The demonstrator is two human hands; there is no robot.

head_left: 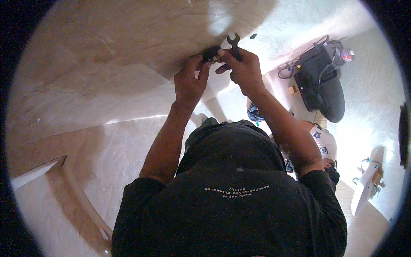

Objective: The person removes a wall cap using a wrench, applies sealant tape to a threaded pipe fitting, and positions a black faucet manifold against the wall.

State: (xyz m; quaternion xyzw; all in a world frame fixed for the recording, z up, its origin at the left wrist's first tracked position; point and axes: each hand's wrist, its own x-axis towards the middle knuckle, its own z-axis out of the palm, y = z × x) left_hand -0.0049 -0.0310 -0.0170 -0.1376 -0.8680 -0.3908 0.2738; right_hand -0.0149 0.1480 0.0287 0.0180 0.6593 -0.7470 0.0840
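Note:
Both my hands are raised to the tiled wall (98, 64), at a small dark round fitting (211, 54) with a light metallic bit at its lower edge. My left hand (191, 81) pinches the fitting from its left side. From the right, my right hand (246, 70) meets the same piece with thumb and finger. That hand also holds an open-end wrench (233, 42), its jaw pointing up past the knuckles. How the fitting joins the wall is hidden by my fingers and shadow. A small dark hole or spot (253, 36) shows on the wall to the right of the wrench.
A black toilet-like fixture (332, 96) stands at the right, with a clear plastic bottle (342, 55) on it. Below my right forearm are a dark plastic bag (254, 113) and a person in a white shirt (324, 141). A white basin-like piece (364, 188) is at far right.

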